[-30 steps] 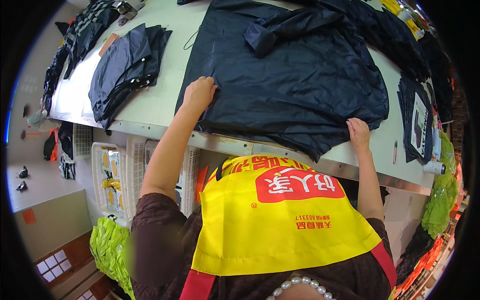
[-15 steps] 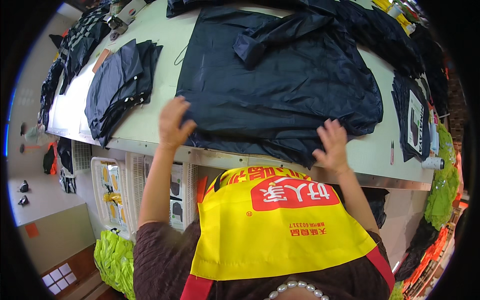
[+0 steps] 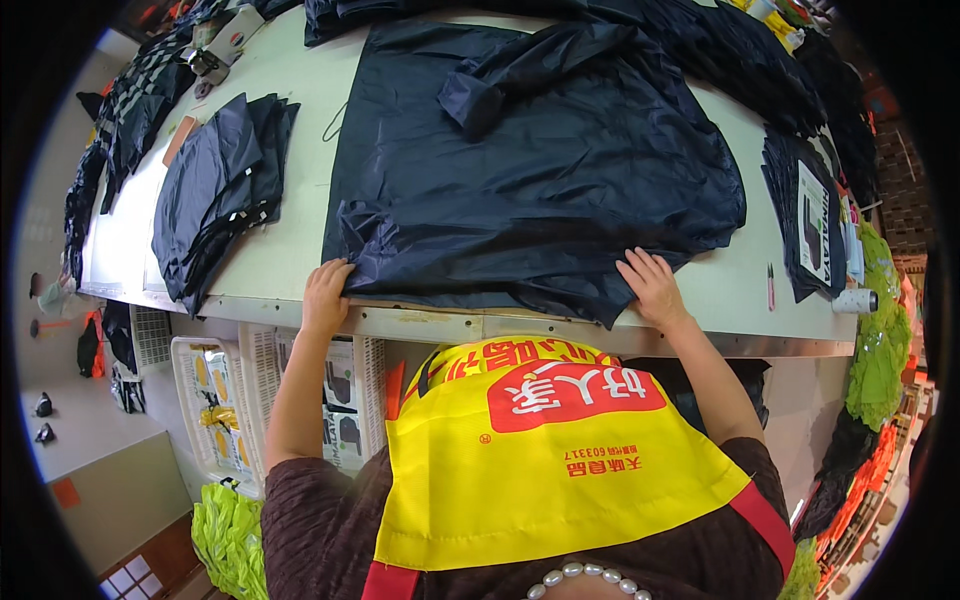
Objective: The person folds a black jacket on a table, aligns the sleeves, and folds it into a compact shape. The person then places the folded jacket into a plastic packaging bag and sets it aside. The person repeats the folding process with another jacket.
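A dark navy jacket [image 3: 540, 190] of thin, shiny fabric lies spread on the table, one sleeve [image 3: 530, 80] folded across its far part. At its near left corner, my left hand [image 3: 327, 296] is closed on the fabric, fingertips bent over the edge and close together. My right hand [image 3: 655, 288] holds the near right edge of the jacket, its fingers curled onto the cloth where it bunches toward the table's front. The undersides of both grips are hidden.
Folded dark garments [image 3: 222, 195] are stacked at left. Packed dark garments [image 3: 808, 215] lie at right beside a red pen [image 3: 771, 287] and a thread spool [image 3: 856, 300]. More dark cloth [image 3: 720, 60] lines the far side. White baskets [image 3: 215, 400] stand below the table edge [image 3: 450, 322].
Both hands, open and raised in the earlier frame, have come down onto the near edge of the jacket and closed on it. The whole view has shifted slightly.
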Motion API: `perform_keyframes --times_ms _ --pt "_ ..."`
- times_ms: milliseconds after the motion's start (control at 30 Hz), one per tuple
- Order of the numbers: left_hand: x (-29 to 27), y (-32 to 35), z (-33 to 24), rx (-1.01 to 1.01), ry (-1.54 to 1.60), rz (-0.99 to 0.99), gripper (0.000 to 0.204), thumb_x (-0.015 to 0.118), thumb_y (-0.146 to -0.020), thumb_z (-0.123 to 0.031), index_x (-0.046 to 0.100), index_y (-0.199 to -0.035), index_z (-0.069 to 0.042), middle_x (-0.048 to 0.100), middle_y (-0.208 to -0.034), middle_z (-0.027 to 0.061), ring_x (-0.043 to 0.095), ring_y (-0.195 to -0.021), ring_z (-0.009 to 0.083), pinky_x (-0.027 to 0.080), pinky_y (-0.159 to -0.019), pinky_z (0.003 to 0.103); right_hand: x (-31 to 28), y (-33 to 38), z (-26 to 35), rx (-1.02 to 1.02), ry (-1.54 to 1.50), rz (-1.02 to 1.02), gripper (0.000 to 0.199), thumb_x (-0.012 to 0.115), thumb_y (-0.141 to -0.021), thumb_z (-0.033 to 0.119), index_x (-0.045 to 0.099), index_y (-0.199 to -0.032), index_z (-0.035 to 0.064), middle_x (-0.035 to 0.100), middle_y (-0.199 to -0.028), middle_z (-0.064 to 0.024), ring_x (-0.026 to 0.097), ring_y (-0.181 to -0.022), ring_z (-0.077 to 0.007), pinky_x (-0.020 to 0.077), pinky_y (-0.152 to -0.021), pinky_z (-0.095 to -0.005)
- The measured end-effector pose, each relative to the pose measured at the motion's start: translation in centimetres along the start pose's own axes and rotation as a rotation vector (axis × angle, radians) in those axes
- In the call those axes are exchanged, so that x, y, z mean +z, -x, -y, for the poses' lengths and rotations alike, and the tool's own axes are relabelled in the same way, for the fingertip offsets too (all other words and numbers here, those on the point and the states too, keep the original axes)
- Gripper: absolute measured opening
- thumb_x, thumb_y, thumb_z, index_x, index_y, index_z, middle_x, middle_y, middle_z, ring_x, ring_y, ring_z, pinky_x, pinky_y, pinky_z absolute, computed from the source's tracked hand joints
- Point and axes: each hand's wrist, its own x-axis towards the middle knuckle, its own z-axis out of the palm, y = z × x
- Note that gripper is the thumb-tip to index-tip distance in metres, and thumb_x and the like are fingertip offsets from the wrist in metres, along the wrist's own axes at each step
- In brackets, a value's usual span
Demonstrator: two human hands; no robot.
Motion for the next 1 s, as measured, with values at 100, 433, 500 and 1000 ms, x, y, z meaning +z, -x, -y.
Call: perform_keyframes --times_ms 100,433,500,1000 --pt "-2.0 -0.6 -0.5 -0.179 0.121 0.104 0.025 0.056 -0.069 -0.003 0.062 -0.093 -0.002 0.065 -0.095 0.0125 0.057 -0.092 0.0326 0.041 -0.092 0.039 -2.4 -0.1 -1.3 0.154 -0.341 0.161 0.047 0.047 -0.073 -0.006 0.059 -0.116 0.0052 0.058 -0.122 -0.016 0.05 -0.118 -0.0311 0.0352 -0.101 -0.0418" --pt "-8.0 -6.3 -1.0 -0.491 0.446 0.384 0.019 0.066 -0.078 -0.014 0.064 -0.089 0.001 0.059 -0.069 0.0027 0.052 -0.068 0.0097 0.043 -0.066 0.025 -9.8 -2.0 -4.0 0.469 -0.551 0.338 0.03 0.059 -0.086 0.025 0.057 -0.097 -0.0035 0.062 -0.092 -0.0192 0.059 -0.085 -0.0284 0.0452 -0.077 -0.0349" --pt "-2.2 -7.0 0.4 -0.389 0.405 0.263 0.027 0.068 -0.077 -0.018 0.063 -0.095 0.002 0.063 -0.08 0.0101 0.059 -0.076 0.0181 0.046 -0.071 0.029 -5.8 -2.3 -5.1 0.511 -0.365 0.5 0.034 0.062 -0.083 0.029 0.057 -0.095 -0.0027 0.062 -0.095 -0.0229 0.059 -0.09 -0.0354 0.0456 -0.078 -0.0384" --pt "4.7 -3.5 -10.5 -0.196 0.048 0.025 0.073 0.066 -0.076 -0.043 0.041 -0.133 -0.006 0.042 -0.136 0.0177 0.037 -0.128 0.0318 0.022 -0.107 0.049 -1.0 -0.9 5.4 0.29 -0.152 0.122 0.06 0.064 -0.079 0.041 0.051 -0.124 0.0028 0.042 -0.135 -0.0185 0.033 -0.129 -0.0363 0.0243 -0.104 -0.0525"
